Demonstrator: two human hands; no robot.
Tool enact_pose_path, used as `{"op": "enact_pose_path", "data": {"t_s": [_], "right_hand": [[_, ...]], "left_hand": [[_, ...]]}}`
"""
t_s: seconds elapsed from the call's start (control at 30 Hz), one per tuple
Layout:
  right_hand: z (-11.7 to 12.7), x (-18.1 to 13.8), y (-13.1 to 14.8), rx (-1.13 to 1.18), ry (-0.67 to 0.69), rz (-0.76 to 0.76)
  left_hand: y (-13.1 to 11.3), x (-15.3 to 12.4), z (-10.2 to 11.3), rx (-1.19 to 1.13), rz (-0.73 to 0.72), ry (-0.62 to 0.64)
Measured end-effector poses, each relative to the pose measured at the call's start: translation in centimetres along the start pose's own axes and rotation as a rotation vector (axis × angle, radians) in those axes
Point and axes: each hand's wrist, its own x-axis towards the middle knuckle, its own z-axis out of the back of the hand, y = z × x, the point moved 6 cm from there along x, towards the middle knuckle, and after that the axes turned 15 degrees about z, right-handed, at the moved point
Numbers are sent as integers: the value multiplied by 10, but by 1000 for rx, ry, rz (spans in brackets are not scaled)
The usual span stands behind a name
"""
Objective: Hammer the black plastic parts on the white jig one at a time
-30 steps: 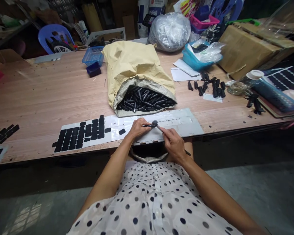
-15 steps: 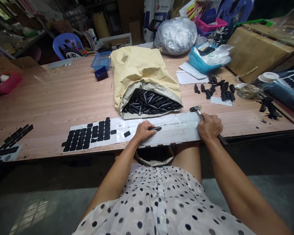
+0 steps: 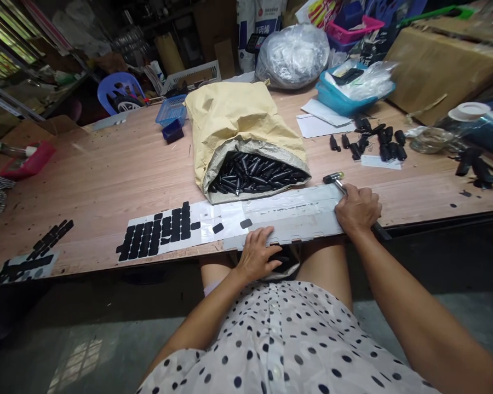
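Note:
My left hand (image 3: 258, 254) is over the table's front edge with fingers spread, nothing visible in it. Below it, the mouth of a sack (image 3: 291, 269) shows between my thighs, its inside mostly dark. My right hand (image 3: 358, 208) is closed around the handle of a small hammer (image 3: 334, 178), resting at the right end of a long grey board (image 3: 302, 221). One black rounded patch (image 3: 246, 223) lies just beyond my left fingertips. Across the board, an open paper sack (image 3: 246, 109) holds many slim black pointed pieces (image 3: 257, 172).
Rows of black patches (image 3: 148, 235) lie on white sheets to the left. Black parts (image 3: 388, 145) are scattered at the right, near a blue basket (image 3: 345, 98) and a cardboard box (image 3: 439, 71). A small dark blue tray (image 3: 172, 131) stands left of the sack.
My left hand has moved off the board towards me, down to the table edge, and opened. The slim black piece it held is out of its fingers. My right hand keeps the hammer.

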Motion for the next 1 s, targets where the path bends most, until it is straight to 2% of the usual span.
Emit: {"op": "enact_pose_path", "data": {"t_s": [0.07,0.13,0.2,0.33,0.43,0.6,0.83,0.93,1.0], "right_hand": [[0,-1,0,2,4,0],[-1,-1,0,10,15,-5],[-1,-1,1,24,31,-9],[-3,0,0,49,71,-3],[-4,0,0,32,96,-1],[-1,1,5,-33,89,0],[-3,2,7,-85,73,-6],[-5,2,8,-75,90,-11],[-6,2,8,-65,104,-15]], "left_hand": [[3,5,6,-34,22,-41],[18,22,28,-93,107,-124],[50,47,60,-141,297,-242],[121,91,120,-132,786,-447],[141,114,139,-51,941,-468],[134,124,137,40,1037,-373],[120,109,142,216,1097,-282],[110,92,143,211,1014,-329],[94,83,134,136,823,-363]]}}
